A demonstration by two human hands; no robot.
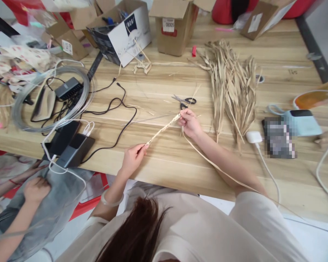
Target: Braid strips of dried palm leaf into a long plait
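A thin braided straw cord (164,129) stretches over the wooden table (169,163). My left hand (132,156) pinches its near end, fingers closed. My right hand (190,123) pinches the far end, where loose straw strips hang; one long strip (213,163) trails back along my right forearm. Black-handled scissors (184,100) lie just beyond my right hand. A bundle of dried straw leaves (232,87) lies to the right of it.
Cardboard boxes (175,29) stand at the back. Coiled clear tubing (51,96), black chargers (71,145) and cables lie on the left. A white plug (253,137), a phone (278,137) and a light-blue device (303,122) are on the right. Another person's hand (36,189) is at bottom left.
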